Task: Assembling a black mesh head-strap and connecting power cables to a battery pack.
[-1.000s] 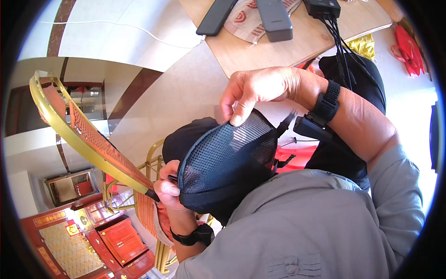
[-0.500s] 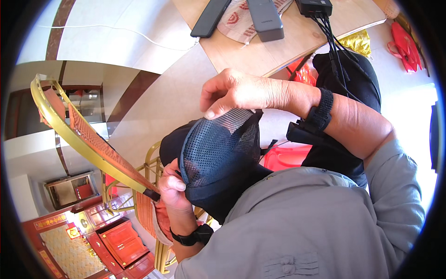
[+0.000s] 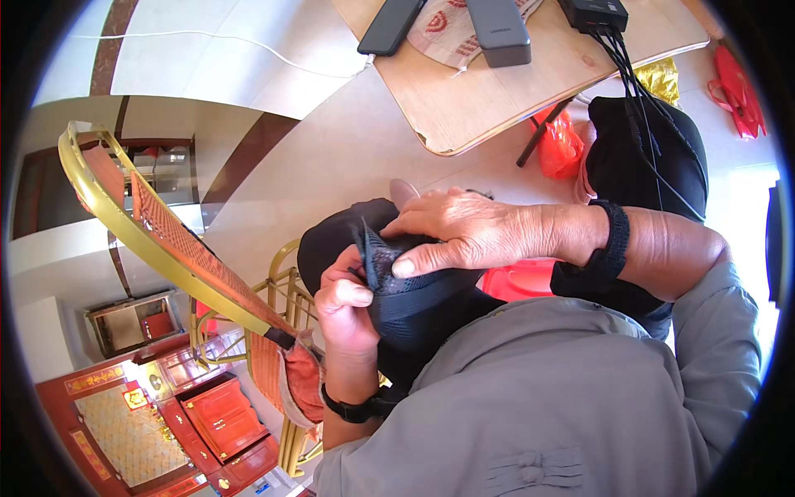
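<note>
A dark blue-black piece of mesh fabric (image 3: 410, 290) with a stiff-looking edge lies bunched over my lap; its exact kind I cannot make out. My left hand (image 3: 344, 311) pinches the left edge between thumb and fingers. From above, my right hand (image 3: 455, 232) presses its thumb onto the mesh near the same edge, while its other fingers curl over the far side and are partly hidden. Both hands are close together, and black straps circle both wrists.
Ahead stands a wooden table (image 3: 422, 108) with a black phone (image 3: 387, 26), a grey power bank (image 3: 499, 33) and a black box with cables (image 3: 595, 12). A gold-framed chair (image 3: 157, 240) is at my left. Red plastic bags (image 3: 559, 149) sit under the table.
My right hand has come down from the raised top of the mesh to beside my left hand. The mesh, stretched up before, is now folded lower and bunched.
</note>
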A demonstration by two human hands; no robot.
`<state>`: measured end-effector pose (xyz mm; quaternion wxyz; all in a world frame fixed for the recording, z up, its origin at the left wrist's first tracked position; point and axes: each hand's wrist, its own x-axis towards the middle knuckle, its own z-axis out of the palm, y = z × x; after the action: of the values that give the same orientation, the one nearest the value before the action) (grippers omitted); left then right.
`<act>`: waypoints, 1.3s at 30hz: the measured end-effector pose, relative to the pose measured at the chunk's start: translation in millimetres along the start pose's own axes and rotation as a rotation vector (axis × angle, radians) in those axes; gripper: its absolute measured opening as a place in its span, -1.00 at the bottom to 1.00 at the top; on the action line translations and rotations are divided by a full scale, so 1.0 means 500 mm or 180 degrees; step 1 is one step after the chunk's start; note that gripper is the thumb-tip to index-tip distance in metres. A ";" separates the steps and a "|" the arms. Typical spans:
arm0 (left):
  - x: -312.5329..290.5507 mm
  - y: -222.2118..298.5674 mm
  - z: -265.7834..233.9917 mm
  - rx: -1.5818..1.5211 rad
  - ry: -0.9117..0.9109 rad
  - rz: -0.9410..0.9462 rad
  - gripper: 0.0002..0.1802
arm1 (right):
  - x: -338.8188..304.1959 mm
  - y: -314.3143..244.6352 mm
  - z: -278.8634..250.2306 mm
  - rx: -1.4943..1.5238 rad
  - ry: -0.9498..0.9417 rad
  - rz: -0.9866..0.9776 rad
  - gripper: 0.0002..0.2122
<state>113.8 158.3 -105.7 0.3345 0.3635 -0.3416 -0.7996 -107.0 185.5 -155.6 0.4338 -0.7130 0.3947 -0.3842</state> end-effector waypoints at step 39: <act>0.012 -0.013 0.111 0.1196 -0.0081 0.0842 -0.54 | -0.096 -0.011 -0.005 0.1739 0.0914 0.0667 -0.62</act>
<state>63.9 174.0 -85.2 0.3584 0.3613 -0.5334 -0.6756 -126.9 229.4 -159.6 0.5862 -0.4643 0.4054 -0.5258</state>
